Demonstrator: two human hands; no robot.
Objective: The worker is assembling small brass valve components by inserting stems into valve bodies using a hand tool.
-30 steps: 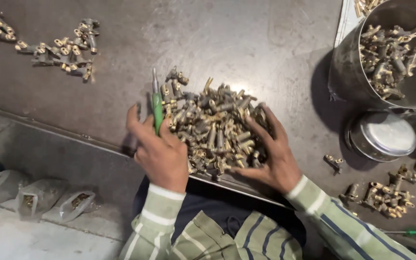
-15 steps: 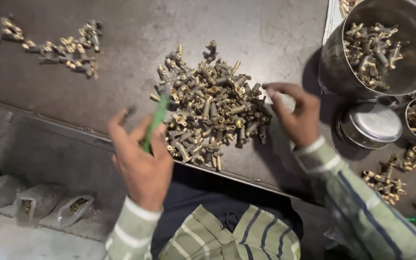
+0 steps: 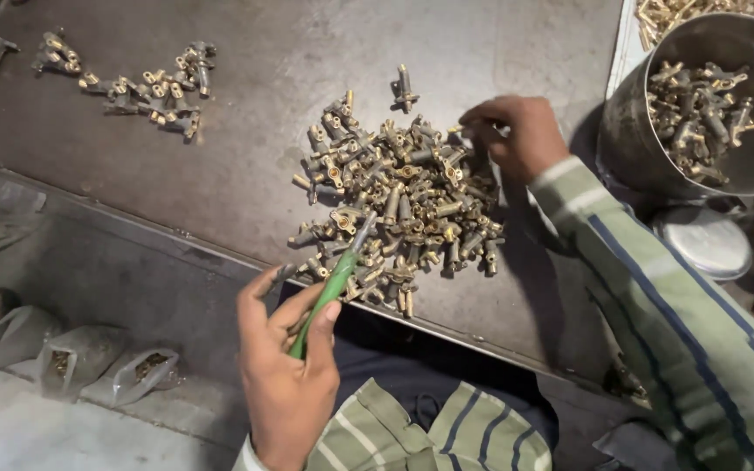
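A heap of small brass fittings (image 3: 399,205) lies on the dark metal table (image 3: 290,78) in front of me. My left hand (image 3: 285,375) hovers at the table's near edge and grips a green-handled tool (image 3: 329,288), whose tip points into the heap's near side. My right hand (image 3: 517,131) rests at the heap's far right corner, fingers pinched on one brass fitting. A striped sleeve covers my right forearm.
A row of sorted brass fittings (image 3: 146,83) lies at the far left. A large steel bucket (image 3: 709,105) of fittings stands at the right, with a round steel lid (image 3: 704,240) and smaller tins beside it. Plastic bags (image 3: 80,358) lie on the floor below.
My left hand pulled back from the heap to the table edge with the green tool. My right hand moved from the heap's near right side to its far right corner.
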